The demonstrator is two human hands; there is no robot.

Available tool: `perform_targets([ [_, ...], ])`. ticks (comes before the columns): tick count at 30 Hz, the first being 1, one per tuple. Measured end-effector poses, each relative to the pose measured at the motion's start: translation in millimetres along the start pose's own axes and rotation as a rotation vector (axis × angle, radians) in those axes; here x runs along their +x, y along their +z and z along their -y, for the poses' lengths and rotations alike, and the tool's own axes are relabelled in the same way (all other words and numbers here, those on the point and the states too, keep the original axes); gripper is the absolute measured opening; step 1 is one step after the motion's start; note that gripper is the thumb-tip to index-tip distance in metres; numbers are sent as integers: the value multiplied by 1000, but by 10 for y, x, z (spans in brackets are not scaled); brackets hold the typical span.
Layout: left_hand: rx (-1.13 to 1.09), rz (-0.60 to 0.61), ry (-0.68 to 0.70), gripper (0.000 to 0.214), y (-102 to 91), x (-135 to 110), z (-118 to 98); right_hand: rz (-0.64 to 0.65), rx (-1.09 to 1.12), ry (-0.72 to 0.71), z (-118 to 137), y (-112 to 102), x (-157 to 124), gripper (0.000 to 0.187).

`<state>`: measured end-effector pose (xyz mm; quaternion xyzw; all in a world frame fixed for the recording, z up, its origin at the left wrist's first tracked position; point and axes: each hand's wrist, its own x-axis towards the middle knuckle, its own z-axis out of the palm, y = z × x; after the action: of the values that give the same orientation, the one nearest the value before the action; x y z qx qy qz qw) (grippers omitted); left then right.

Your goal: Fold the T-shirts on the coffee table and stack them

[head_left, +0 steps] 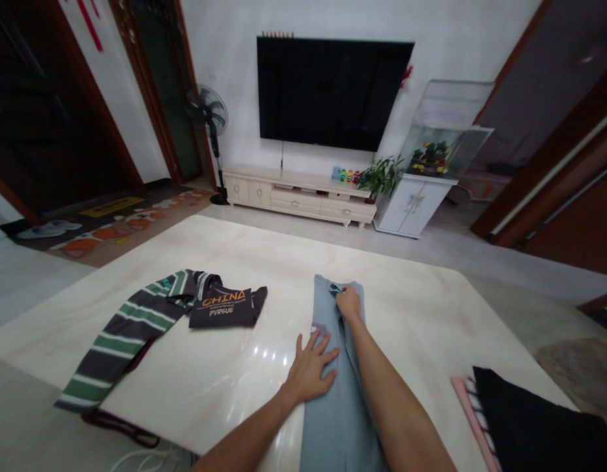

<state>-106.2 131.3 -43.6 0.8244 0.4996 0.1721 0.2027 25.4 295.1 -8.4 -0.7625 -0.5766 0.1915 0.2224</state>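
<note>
A long, narrow light blue garment (328, 419) lies lengthwise on the table, its near end running out of the bottom of the view. Its kind I cannot make out; a small dark patch with white letters shows on its left edge. My left hand (311, 367) rests flat on it with fingers spread, just below that patch. Near the far end, my right hand (349, 303) is closed on a fold of its cloth, and my right forearm covers part of the right side.
Left on the table lie a dark folded T-shirt (222, 318) with orange lettering and a green-striped garment (121, 334) hanging over the edge. Black cloth (524, 419) tops pink and striped cloth at the right. Beyond the pale table (411, 282) stand a TV cabinet (293, 196) and a fan (212, 118).
</note>
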Motion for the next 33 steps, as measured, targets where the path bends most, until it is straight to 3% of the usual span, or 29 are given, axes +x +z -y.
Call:
perform_targets([
  [6, -12, -6, 2, 52, 16, 5, 12, 11, 42, -2, 29, 131, -99, 32],
  [10, -1, 1, -6, 51, -3, 10, -3, 81, 125, -90, 47, 128, -72, 33],
  [15, 20, 13, -2, 51, -33, 7, -15, 197, 274, -258, -87, -120, -183, 32],
  [18, 27, 13, 2, 50, -34, 8, -13, 145, 300, -287, -497, -465, -541, 30],
  [21, 47, 18, -5, 51, -21, 10, -13, 132, 255, -255, -1049, -746, -1160, 28],
  [25, 91, 15, -7, 51, 4, 2, -10, 227, 91, -233, -1547, -813, -2004, 23],
  [27, 110, 8, 0, 50, 7, -3, -6, 216, -49, -225, -1595, -776, -2284, 16],
  [30, 130, 4, 2, 49, -14, -12, -17, 99, -160, -280, -1446, -731, -2543, 10],
  [33, 141, 15, 7, 48, -57, -85, -79, -27, -260, -435, -1198, -693, -2741, 21],
])
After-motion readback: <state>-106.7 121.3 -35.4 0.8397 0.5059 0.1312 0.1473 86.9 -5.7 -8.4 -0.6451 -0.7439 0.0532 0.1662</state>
